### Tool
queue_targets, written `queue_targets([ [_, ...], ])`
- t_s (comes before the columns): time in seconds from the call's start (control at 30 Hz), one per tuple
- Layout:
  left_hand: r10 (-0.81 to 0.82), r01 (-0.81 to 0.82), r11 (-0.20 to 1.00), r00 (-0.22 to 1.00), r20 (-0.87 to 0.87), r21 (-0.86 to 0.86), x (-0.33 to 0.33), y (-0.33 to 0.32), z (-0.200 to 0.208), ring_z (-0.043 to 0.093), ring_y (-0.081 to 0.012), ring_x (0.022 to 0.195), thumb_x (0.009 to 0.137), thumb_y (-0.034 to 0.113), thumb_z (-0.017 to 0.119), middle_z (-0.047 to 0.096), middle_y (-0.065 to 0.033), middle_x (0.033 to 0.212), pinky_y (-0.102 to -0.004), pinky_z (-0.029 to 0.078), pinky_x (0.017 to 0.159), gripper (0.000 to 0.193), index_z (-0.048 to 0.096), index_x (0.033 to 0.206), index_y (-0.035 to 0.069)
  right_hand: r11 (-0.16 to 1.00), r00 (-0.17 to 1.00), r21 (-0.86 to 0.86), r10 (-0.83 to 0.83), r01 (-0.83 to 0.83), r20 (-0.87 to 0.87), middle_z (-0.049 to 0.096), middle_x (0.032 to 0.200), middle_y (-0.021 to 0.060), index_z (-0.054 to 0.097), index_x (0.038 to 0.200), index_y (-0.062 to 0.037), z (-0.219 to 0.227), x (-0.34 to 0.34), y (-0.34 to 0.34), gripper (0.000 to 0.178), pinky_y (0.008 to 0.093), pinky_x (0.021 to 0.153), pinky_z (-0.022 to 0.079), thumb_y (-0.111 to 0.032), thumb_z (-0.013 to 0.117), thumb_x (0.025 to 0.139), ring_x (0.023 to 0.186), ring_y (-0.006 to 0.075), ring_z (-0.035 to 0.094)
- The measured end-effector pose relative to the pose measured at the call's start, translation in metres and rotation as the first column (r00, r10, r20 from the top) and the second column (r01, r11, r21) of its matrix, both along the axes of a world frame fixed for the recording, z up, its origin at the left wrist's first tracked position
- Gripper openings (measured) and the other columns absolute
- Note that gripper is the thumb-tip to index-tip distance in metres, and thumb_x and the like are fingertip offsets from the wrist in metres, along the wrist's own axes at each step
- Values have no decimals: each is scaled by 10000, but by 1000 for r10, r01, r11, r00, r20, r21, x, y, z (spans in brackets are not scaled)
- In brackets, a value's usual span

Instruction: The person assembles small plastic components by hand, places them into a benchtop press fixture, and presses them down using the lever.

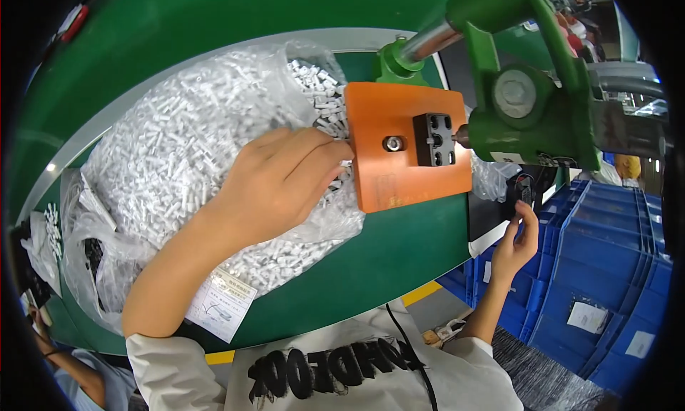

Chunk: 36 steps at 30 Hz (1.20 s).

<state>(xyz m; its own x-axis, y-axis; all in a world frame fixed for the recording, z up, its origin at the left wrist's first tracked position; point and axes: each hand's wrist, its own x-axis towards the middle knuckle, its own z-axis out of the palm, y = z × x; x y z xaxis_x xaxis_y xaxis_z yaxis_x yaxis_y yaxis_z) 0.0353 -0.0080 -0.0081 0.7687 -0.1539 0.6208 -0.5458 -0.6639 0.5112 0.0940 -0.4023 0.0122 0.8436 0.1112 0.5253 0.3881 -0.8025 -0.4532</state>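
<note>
My left hand (289, 179) reaches over a clear plastic bag (303, 100) of small white plastic parts (178, 140). Its fingers are pinched together at the left edge of an orange plate (371, 175), with a bit of white plastic at the tips. A black block with several holes (435, 140) is mounted on that plate, facing the metal tip (462, 135) of a green press (535, 104). To the right, my right hand (517, 243) has its fingers curled against a dark object (524, 188); what they grip is partly hidden.
Blue crates (592, 261) are stacked at the right, beyond the green table's (421, 232) edge. A printed paper slip (221, 304) lies by the bag. More clear plastic (492, 179) lies behind the plate. Another person's arm (75, 372) shows at lower left.
</note>
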Motion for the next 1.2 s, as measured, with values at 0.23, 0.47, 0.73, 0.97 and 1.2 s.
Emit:
queue_targets([
  [0.23,3,-3,1000,999,42,-1,4,1,0,618,-274,710,743,-34,694,622,-112,853,-359,498,600,205,637,938,-3,998,998,37,45,-43,-45,668,1047,160,639,1050,37,1,16,-4,207,304,846,491,80,531,879,955,256,652],
  [0.47,9,-9,999,1000,3,38,0,2,0,631,-290,738,754,-38,693,636,-123,867,-359,519,630,193,641,938,-8,947,949,-165,243,-277,-202,653,1007,174,628,975,80,28,29,46,193,288,771,488,120,498,839,890,264,648],
  [0.73,69,-73,983,997,-30,-168,2,3,-3,629,-302,741,793,-47,681,624,-130,881,-350,513,623,221,626,1001,6,808,810,-325,289,-492,-510,602,884,266,597,921,62,19,72,64,122,461,739,446,-35,559,859,844,455,565],
  [0.97,117,-194,905,969,-219,-379,-1,6,5,626,-195,762,860,-19,651,625,-105,932,-288,495,652,180,624,1034,19,742,830,-433,296,-511,-472,602,864,250,594,987,59,18,81,64,151,436,755,448,-43,569,879,814,425,569],
  [1.2,99,-169,914,975,-199,-369,1,6,3,625,-202,764,854,-28,653,623,-102,929,-286,496,645,189,619,1035,18,728,758,-347,353,-591,-548,602,895,197,563,1089,51,4,89,47,219,353,747,463,61,524,874,783,311,564],
])
